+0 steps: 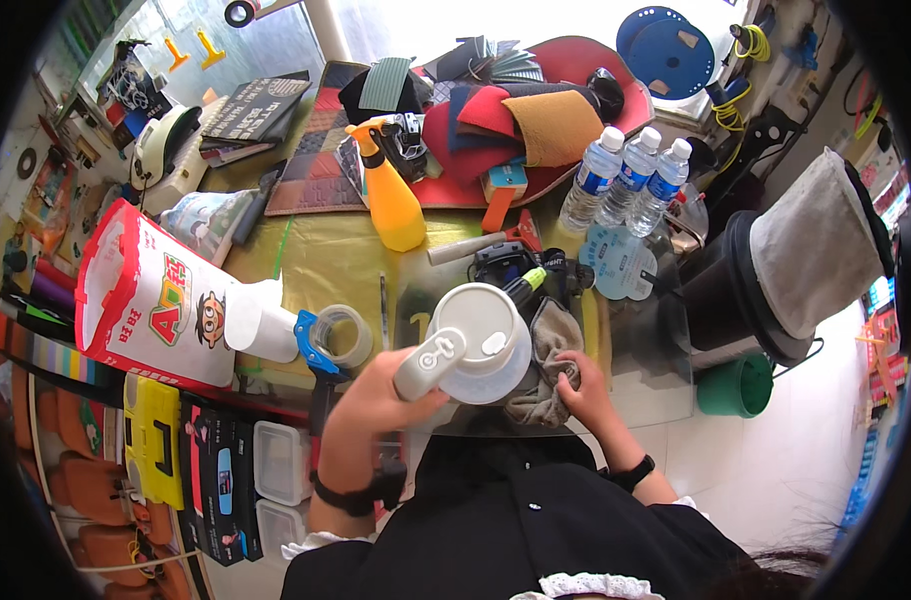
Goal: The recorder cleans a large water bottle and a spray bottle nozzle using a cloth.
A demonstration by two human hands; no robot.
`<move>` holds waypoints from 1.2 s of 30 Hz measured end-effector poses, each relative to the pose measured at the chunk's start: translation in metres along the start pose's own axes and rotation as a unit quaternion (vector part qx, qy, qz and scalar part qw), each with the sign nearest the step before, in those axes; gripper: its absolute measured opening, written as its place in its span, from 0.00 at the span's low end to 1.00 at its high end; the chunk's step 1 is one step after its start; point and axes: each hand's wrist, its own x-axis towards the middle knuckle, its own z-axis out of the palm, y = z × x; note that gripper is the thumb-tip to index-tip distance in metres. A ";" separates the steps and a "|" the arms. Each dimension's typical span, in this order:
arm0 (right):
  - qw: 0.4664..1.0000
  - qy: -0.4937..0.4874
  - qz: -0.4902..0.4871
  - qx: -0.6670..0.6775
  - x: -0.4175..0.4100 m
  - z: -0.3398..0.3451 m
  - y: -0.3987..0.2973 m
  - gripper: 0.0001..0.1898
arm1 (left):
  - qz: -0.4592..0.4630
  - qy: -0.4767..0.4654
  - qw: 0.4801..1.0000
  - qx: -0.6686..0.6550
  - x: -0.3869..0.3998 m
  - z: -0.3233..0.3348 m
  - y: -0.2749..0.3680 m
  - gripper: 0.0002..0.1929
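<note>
My left hand (380, 394) is wrapped around the grey handle of a white appliance (476, 322) with a translucent lower container. Button symbols mark the top of that handle. The appliance is over the glass tabletop (643, 375); whether it rests there is hidden. Just right of it, my right hand (589, 394) grips a crumpled grey-brown cloth (557, 334). Beyond the cloth lies a black tool with a lime-green tip (532, 279). A roll of clear packing tape (362, 337) in a blue tape dispenser (313, 349) is left of the appliance.
An orange spray bottle (395, 206) and several water bottles (596, 180) stand farther back. Carpet samples (553, 124) lie behind them. At left are a red-and-white snack bag (163, 307) and a white cup (257, 321). A dark bin (725, 292) and green bucket (737, 386) stand right.
</note>
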 end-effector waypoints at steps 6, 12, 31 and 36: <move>0.998 0.020 0.026 0.059 -0.004 0.004 0.020 0.14 | 0.084 0.142 0.985 0.048 -0.027 0.033 -0.005 0.12; 0.998 0.049 -0.044 0.018 -0.006 0.002 0.025 0.14 | 0.030 0.166 0.986 -0.012 -0.054 0.035 -0.009 0.09; 0.995 0.066 -0.068 0.017 -0.009 -0.002 0.026 0.14 | 0.230 0.526 0.811 -0.107 -0.075 -0.017 0.023 0.11; 0.996 0.063 -0.054 0.039 -0.010 -0.002 0.029 0.14 | 0.226 0.539 0.807 -0.080 -0.052 -0.058 0.013 0.07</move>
